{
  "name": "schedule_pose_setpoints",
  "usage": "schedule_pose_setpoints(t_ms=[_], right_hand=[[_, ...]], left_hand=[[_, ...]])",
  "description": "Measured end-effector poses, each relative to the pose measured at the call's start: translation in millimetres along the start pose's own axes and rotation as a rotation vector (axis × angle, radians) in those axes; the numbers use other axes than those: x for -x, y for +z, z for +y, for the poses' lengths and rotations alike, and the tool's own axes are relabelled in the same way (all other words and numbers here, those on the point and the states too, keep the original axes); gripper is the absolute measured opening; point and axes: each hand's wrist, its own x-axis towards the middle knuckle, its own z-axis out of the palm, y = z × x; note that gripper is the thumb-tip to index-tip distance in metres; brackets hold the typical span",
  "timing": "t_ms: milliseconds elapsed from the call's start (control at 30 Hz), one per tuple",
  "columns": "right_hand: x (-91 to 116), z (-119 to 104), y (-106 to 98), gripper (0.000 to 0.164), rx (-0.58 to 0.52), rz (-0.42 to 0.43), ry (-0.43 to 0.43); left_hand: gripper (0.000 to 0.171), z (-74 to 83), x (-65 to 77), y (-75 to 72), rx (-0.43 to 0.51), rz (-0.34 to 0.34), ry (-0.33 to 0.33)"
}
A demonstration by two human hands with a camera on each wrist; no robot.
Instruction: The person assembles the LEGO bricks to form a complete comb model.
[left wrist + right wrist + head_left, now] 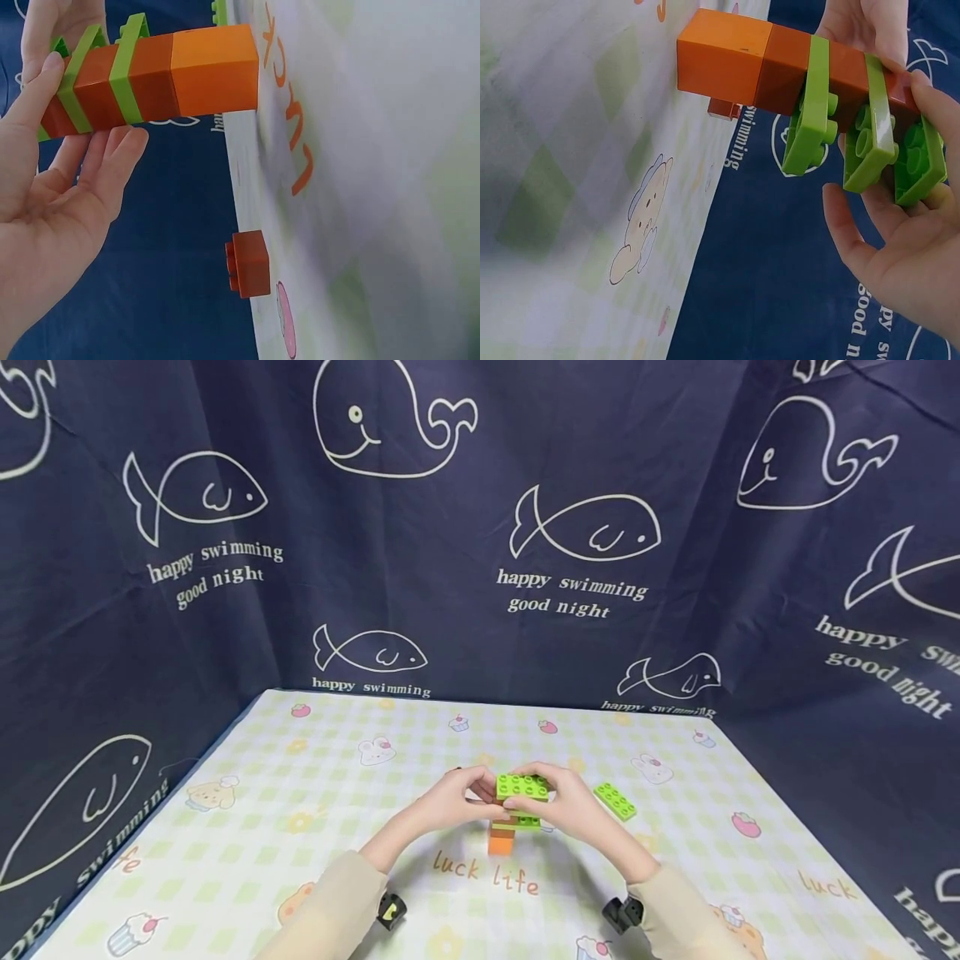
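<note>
A tower of toy building bricks stands upright on the table, with an orange block (pixel 501 842) at its foot. Above it, rust-brown bricks (pixel 154 82) alternate with green plates (pixel 810 127) that jut out toward the right. The topmost green plate (pixel 522 787) shows its studs in the head view. My left hand (pixel 452 799) holds the tower's upper part from the left, thumb on the near side and fingers behind. From the right, my right hand (pixel 567 803) pinches the top green plate, its thumb in front and fingers at the back.
A loose green plate (pixel 615 802) lies studs up to the right of the tower. One loose rust-brown brick (pixel 251 264) rests on the table beyond the left hand, mostly hidden in the head view. The patterned tablecloth (pixel 247 843) ends at dark blue curtains (pixel 465 560).
</note>
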Motion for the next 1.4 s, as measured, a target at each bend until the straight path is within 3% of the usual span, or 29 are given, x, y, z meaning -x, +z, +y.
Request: schedule_pose_setpoints(t_ms=[333, 533, 733, 1000, 1400], right_hand=[[0, -2, 1, 0.039, -0.061, -0.010, 0.025], [0, 0, 0, 0.040, -0.025, -0.004, 0.022], [0, 2, 0, 0.041, -0.008, -0.005, 0.020], [0, 3, 1, 0.044, 0.008, 0.010, 0.031], [1, 5, 2, 0.042, -0.022, 0.000, 0.043]], left_hand=[[0.030, -1.2, 4.0, -8.8, 0.007, -0.035, 0.006], [0.033, -2.0, 5.7, -15.4, -0.002, -0.031, -0.011], [0.032, -6.7, 3.7, -24.2, -0.042, 0.012, -0.010], [0.018, -26.2, -5.7, -34.2, -0.131, 0.131, -0.026], [0.022, -41.2, -14.2, -34.8, -0.166, 0.206, -0.140]])
